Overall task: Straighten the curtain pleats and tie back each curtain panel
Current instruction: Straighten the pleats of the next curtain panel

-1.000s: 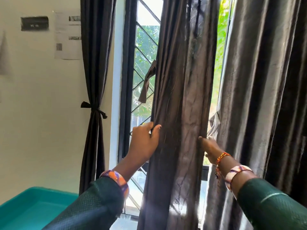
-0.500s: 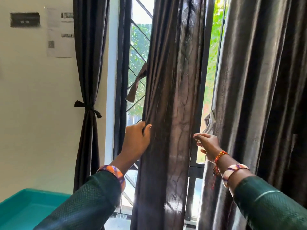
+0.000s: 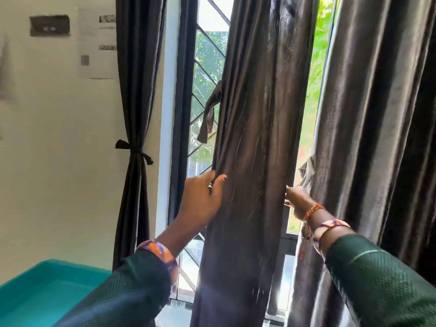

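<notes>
1. Cream wall [image 3: 47,161] on the left carries a dark switch plate [image 3: 49,25] and a taped white paper notice [image 3: 96,43]; a teal plastic tray [image 3: 47,286] sits at the lower left corner.
2. Beside the wall, the far-left dark grey curtain panel [image 3: 139,79] hangs already cinched at its waist by a knotted dark fabric tie-back [image 3: 134,151], so that panel looks finished.
3. Next comes the black window frame with diagonal metal grille [image 3: 203,67], green foliage showing through it.
4. The left hand [image 3: 203,199] grips the left edge of the middle dark grey satin curtain panel [image 3: 257,138], thumb in front and fingers curled behind the fabric; a loose dark fabric strap [image 3: 210,114] dangles from that edge above it.
5. The right hand [image 3: 298,201] is back at the panel's right edge after lifting slightly off it half a second ago; it seems to pinch the edge, though its fingers are hidden.
6. With both hands again bracketing the panel, the gathering of its pleats resumes; tying with the strap is probably next.
7. The right dark grey satin curtain panel [image 3: 377,138] hangs loose and untied, so it remains to be done.
</notes>
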